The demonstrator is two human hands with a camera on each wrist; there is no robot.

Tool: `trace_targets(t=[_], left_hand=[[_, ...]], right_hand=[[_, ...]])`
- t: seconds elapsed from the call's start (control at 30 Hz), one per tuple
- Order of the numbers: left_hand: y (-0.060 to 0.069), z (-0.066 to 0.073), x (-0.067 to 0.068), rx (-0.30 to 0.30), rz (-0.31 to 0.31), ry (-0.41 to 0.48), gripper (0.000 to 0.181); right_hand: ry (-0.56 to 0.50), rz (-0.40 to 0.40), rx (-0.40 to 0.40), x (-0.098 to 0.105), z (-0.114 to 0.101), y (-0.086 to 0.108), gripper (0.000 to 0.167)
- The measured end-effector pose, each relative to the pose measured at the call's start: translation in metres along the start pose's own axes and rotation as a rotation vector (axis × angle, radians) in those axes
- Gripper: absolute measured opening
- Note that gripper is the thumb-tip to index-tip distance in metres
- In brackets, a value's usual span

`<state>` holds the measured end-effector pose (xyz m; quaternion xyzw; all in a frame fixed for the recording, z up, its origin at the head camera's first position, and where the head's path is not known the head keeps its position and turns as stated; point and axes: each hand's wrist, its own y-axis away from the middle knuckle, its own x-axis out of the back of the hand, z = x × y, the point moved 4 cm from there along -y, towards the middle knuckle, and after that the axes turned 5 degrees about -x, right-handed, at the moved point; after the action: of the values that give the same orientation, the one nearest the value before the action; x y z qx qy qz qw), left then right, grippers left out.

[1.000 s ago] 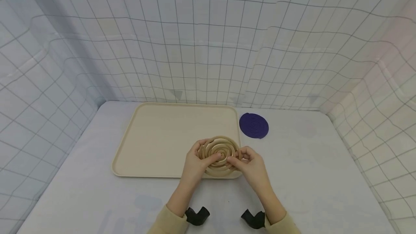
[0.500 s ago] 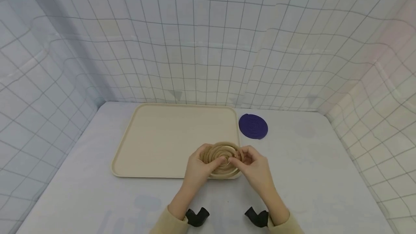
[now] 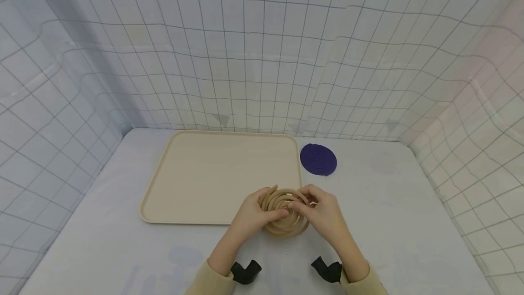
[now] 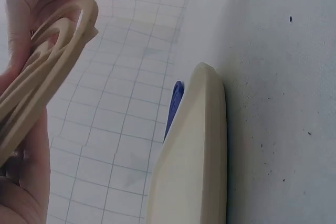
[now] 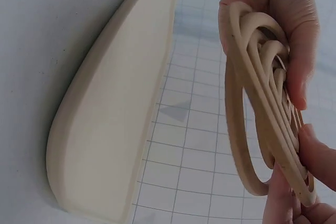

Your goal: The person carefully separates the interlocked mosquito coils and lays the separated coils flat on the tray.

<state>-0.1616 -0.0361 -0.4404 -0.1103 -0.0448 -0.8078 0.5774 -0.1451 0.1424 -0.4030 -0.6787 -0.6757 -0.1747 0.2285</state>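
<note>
fingers [image 3: 276, 215] of both hands are curled round a tan coil [image 3: 282, 230], in the lower middle of the head view. the left hand [image 3: 251, 214] grips its left side, the right hand [image 3: 325, 212] pinches its right side, and both thumbs lie across the inner rings. the coil overlaps the lower right corner of a cream tray [image 3: 221, 176], which fills the centre left. just beside the tray's right edge, right of centre, a purple disc [image 3: 318, 160] lies flat on the white table [image 3: 393, 222]. pale sleeves [image 3: 210, 281] with a black piece [image 3: 246, 272] at each wrist come in at the bottom edge.

in the left wrist view the coil slants along the left edge, held in the air with its rings spread; whose fingers are whose there is hard to say. the tray stands lower centre, a sliver of the disc behind it.

in the right wrist view the coil is at right, gripped from top and bottom, one loop sagging apart from the rest; the tray fills the left centre.
</note>
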Motion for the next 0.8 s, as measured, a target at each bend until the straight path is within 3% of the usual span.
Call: trace_targets(t=[0.13,0.2,0.3,0.4,0.57,0.8], left_hand=[[-0.001,-0.004,0.001,0.027,0.012,0.121,0.061],[-0.001,-0.005,0.002,0.024,0.035,0.139,0.061],[-0.001,-0.005,0.003,0.005,0.076,0.078,0.056],[-0.001,-0.004,0.005,-0.021,0.085,-0.007,0.05],[-0.002,-0.004,0.002,-0.046,-0.018,-0.083,0.042],[-0.002,-0.009,-0.001,-0.031,-0.177,-0.096,0.044]], right_hand=[[-0.114,0.031,-0.086,0.0,0.007,-0.002,0.02],[-0.163,0.041,-0.102,-0.002,0.01,-0.002,0.021],[-0.183,0.054,-0.088,-0.006,0.011,-0.001,0.021],[-0.128,0.047,-0.068,-0.008,0.009,0.0,0.02],[0.008,-0.016,0.001,-0.007,0.003,-0.001,0.02],[0.142,-0.154,0.119,-0.009,-0.005,0.0,0.018]])
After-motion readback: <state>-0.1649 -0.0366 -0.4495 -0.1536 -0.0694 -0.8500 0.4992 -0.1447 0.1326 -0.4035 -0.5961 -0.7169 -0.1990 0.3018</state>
